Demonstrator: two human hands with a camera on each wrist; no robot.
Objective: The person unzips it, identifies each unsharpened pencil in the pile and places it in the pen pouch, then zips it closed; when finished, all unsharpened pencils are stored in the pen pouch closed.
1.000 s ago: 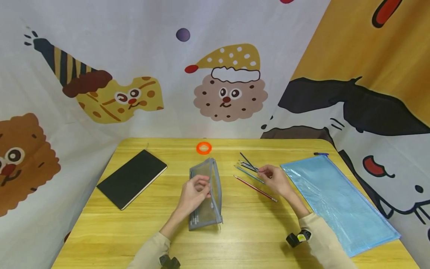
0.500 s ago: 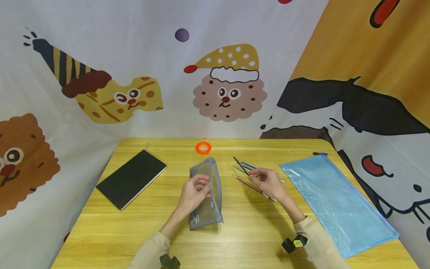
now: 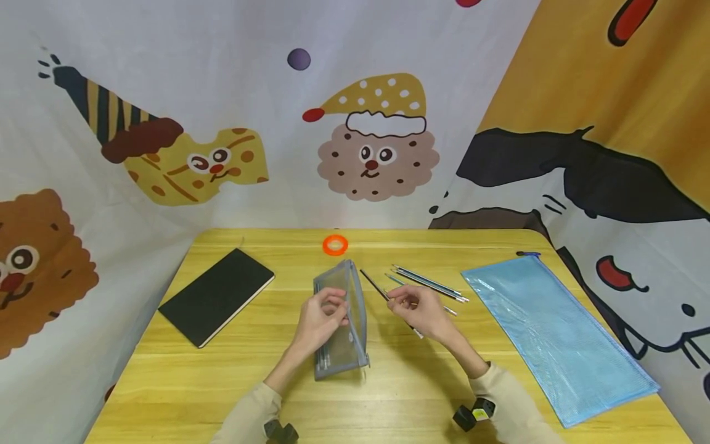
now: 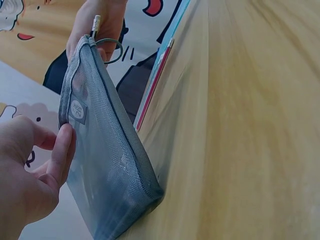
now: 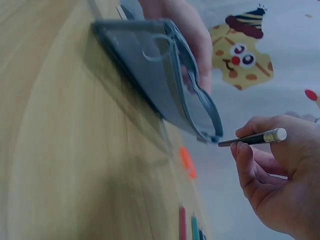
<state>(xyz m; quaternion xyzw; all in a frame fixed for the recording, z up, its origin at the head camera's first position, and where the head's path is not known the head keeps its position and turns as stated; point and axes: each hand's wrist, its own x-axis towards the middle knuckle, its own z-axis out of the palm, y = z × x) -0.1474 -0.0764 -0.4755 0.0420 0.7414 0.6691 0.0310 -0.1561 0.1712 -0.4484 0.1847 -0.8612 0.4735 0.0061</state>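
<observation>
My left hand point(image 3: 318, 320) pinches one side of the mouth of a grey mesh pencil case point(image 3: 345, 356), its thumb and fingers at the upper edge. The case stands tilted on the table with its zip undone, its mouth facing right. My right hand point(image 3: 421, 311) pinches a dark pencil point(image 3: 371, 283) just right of that mouth. Its white eraser point(image 5: 281, 134) sticks out toward the wrist in the right wrist view, while the other end points at the case. More pencils point(image 3: 429, 283) lie behind the right hand; a red pencil point(image 4: 155, 86) shows in the left wrist view.
On the left of the wooden table point(image 3: 183, 382) lies a black notebook point(image 3: 216, 297). An orange ring point(image 3: 327, 246), like a tape roll, sits at the back. A blue mesh zip pouch point(image 3: 560, 339) covers much of the right side. A patterned cloth point(image 3: 233, 37) hangs behind.
My right hand has lifted the dark pencil from the group and carried it left to beside the case. My left hand and the case have stayed nearly still.
</observation>
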